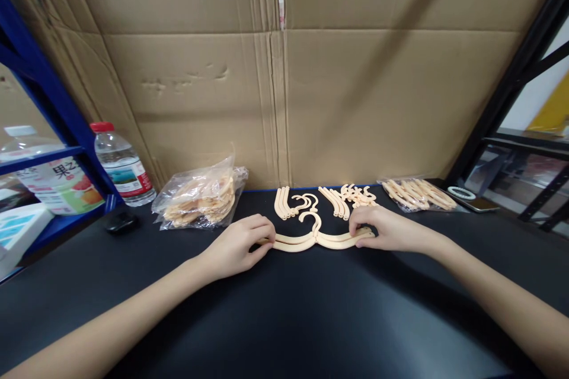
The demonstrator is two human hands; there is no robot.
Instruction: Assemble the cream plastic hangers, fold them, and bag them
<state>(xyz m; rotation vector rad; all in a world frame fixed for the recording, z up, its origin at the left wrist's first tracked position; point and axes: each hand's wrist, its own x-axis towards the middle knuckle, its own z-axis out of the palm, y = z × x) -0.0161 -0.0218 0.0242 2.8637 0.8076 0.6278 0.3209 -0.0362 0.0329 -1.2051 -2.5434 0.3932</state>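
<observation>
Tall brown cardboard (400,100) closes off the back of the workplace, with a blue metal frame (47,86) at 9 to 10 o'clock, a black rack (493,86) at 2 o'clock, and a dark table (284,325) spread below. Taking the beige hanger (338,244) as the middle of the dial, it lies flat on that table, its two curved arms meeting at the centre and its hook (316,225) rising toward 12. At 9 o'clock the left hand (240,246) has thumb and fingers together, pinched on one end; at 3 o'clock the right hand (384,228) is clamped likewise on the other end, thumb nearest the viewer. Just beyond, loose curved strips (280,202) lie side by side at 11 o'clock, a few small hooks (306,201) near 12, more strips (332,201) at 1, and a heap of small curved pieces (359,197) between 1 and 2. A bulky clear bag (200,198) of beige parts sits at 10 o'clock, a flatter bag (418,194) at 2. Farther out, a red-capped bottle (124,169) stands at 10, a black rounded object (121,222) lies near 9, and a white ring (461,192) rests past 2.
</observation>
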